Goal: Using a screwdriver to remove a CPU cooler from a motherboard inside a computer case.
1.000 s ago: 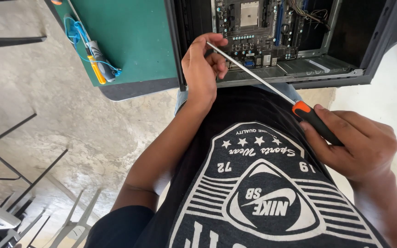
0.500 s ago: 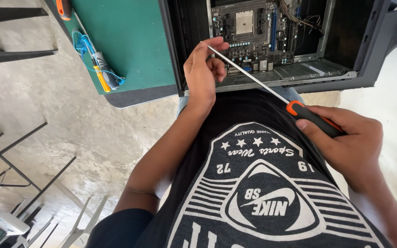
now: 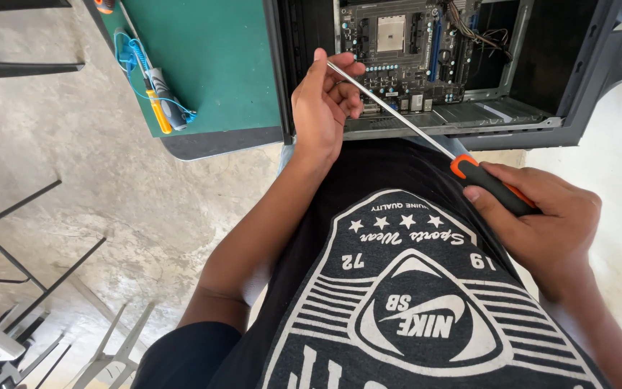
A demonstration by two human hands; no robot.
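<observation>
My right hand [image 3: 545, 220] grips the black and orange handle of a long screwdriver [image 3: 426, 137], whose steel shaft slants up and to the left. My left hand [image 3: 323, 108] pinches the tip of that shaft between thumb and fingers, at the front edge of an open black computer case [image 3: 577, 108]. Inside the case lies a dark motherboard [image 3: 404, 43] with a pale square socket and loose wires at its right. Whether anything small sits at the tip is hidden by my fingers.
The case rests on a table with a green mat [image 3: 217, 65]. On the mat's left edge lie a blue cable, a grey tool and a yellow-handled tool [image 3: 158, 101]. Below is a grey concrete floor [image 3: 109, 202] with dark metal frames [image 3: 23, 245] at the left.
My left hand and the screwdriver tip have stayed together at the case edge. The view has shifted slightly to the right; the grip of both hands looks unchanged.
</observation>
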